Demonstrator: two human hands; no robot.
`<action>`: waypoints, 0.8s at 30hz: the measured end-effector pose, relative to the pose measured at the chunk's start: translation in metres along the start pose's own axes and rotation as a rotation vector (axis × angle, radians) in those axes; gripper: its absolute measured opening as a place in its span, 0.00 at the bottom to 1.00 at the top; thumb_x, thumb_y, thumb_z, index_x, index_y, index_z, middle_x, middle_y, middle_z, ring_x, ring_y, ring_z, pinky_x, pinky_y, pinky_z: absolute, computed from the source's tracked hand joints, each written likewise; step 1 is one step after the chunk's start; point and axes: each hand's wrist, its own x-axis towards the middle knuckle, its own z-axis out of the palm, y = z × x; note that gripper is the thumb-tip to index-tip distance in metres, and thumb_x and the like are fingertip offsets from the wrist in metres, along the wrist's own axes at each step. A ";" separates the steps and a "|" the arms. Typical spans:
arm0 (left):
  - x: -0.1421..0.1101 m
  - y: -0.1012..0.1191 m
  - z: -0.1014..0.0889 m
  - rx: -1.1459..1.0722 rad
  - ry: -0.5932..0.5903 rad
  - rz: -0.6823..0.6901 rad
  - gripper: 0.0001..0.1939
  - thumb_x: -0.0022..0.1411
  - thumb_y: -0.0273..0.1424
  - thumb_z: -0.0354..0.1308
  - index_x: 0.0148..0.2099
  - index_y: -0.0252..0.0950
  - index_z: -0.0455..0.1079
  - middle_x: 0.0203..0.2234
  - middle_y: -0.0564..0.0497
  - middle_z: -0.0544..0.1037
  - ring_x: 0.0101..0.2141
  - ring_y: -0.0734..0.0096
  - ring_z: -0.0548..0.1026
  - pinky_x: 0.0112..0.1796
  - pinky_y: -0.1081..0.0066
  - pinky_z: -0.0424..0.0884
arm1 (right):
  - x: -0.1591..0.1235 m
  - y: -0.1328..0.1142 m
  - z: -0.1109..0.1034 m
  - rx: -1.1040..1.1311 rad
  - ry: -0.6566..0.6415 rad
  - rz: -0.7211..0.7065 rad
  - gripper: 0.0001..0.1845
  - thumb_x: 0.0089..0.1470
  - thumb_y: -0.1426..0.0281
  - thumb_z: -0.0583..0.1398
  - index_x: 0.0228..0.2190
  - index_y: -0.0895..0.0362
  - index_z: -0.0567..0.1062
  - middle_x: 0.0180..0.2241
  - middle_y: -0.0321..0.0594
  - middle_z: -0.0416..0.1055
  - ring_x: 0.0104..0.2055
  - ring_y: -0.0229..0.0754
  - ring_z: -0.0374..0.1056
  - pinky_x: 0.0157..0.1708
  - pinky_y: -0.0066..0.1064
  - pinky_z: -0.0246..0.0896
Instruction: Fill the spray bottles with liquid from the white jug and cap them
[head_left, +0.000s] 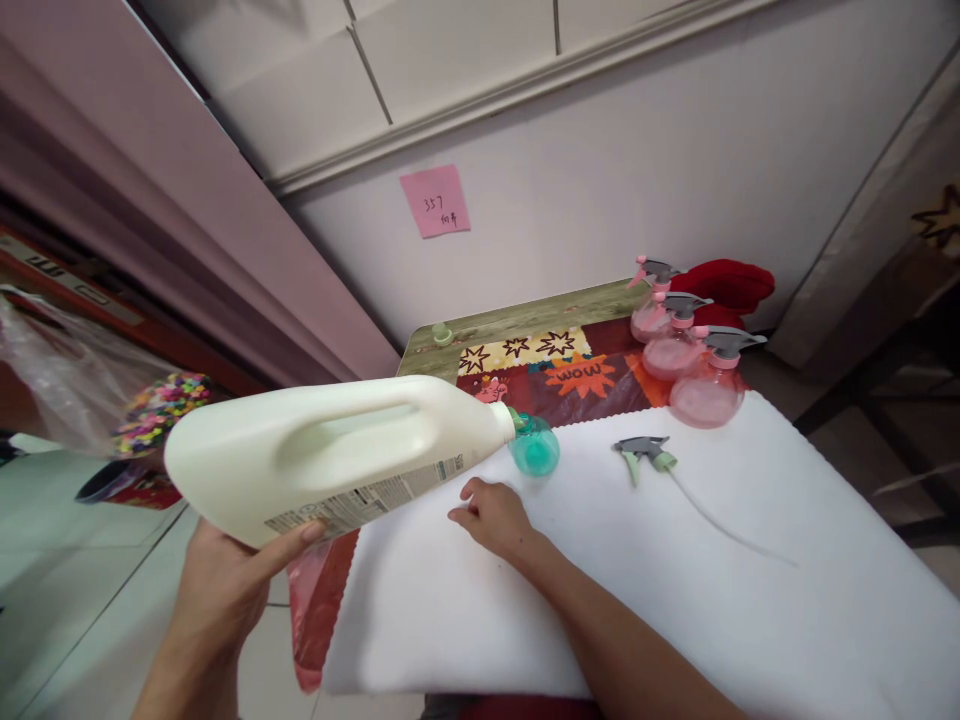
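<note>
Through my camera, a table (517,312) stands before a wall (570,200), a cloth (450,610) over its front. Near the cloth's back edge sits a bottle (536,458). A jug (240,440) in the left hand (225,585) reaches it from the left; the right hand (496,515) is just before it. To the bottle's right lies a spray head (643,445); behind, farther right, stand three spray bottles (706,400).

Soft, diffuse light brightens the white cloth (450,620); the far right is dim, the floor (82,560) faintly glossy, the edges visibly stretched.
</note>
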 end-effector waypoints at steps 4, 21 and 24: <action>0.000 0.005 0.003 -0.095 0.000 -0.041 0.41 0.36 0.32 0.80 0.56 0.39 0.76 0.47 0.47 0.83 0.43 0.61 0.81 0.43 0.70 0.79 | 0.001 0.000 0.000 -0.005 0.000 -0.001 0.17 0.60 0.60 0.64 0.47 0.57 0.78 0.36 0.40 0.85 0.43 0.48 0.79 0.40 0.33 0.59; -0.001 0.008 0.001 -0.101 -0.019 -0.063 0.40 0.37 0.30 0.79 0.56 0.38 0.75 0.50 0.45 0.82 0.45 0.56 0.81 0.44 0.67 0.80 | -0.001 -0.001 -0.001 0.004 -0.006 -0.001 0.17 0.60 0.60 0.64 0.47 0.56 0.78 0.35 0.39 0.84 0.43 0.47 0.78 0.40 0.32 0.60; -0.002 0.012 0.002 -0.093 -0.025 -0.064 0.39 0.37 0.31 0.80 0.55 0.38 0.75 0.49 0.46 0.83 0.44 0.57 0.81 0.43 0.68 0.80 | -0.002 -0.002 -0.002 -0.001 -0.008 0.002 0.17 0.60 0.61 0.64 0.47 0.56 0.78 0.35 0.40 0.84 0.43 0.47 0.78 0.40 0.33 0.60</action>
